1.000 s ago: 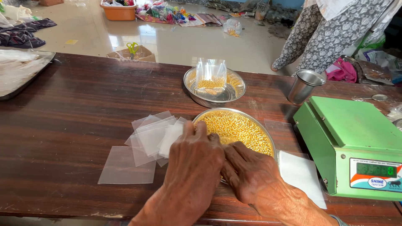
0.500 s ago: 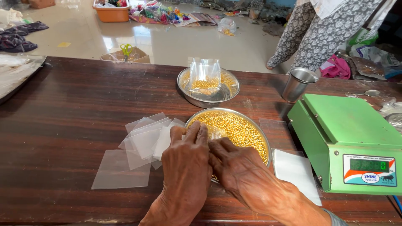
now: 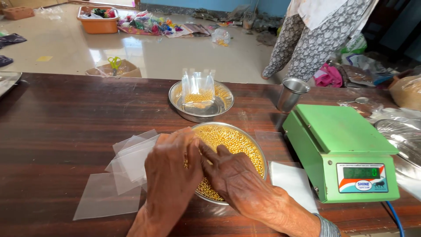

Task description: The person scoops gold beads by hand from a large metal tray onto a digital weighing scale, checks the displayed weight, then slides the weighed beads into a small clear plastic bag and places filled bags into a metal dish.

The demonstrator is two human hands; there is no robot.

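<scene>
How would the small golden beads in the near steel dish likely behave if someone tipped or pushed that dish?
The golden beads look round and loose, so they would probably roll and spill. Heaped in the shallow steel dish, they likely shift easily. They look smooth, so probably slippery.

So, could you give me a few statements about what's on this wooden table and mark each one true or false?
1. Both hands, the left hand and the right hand, meet over the metal bowl of small golden beads. True.
2. The green weighing scale has a bag lying on its platform. False: the platform is bare.
3. Small filled clear bags stand in the farther metal bowl. True.
4. The metal cup lies tipped on its side. False: it stands upright, beside the scale.
5. The flat empty clear bags lie to the left of the bead bowl. True.
</scene>
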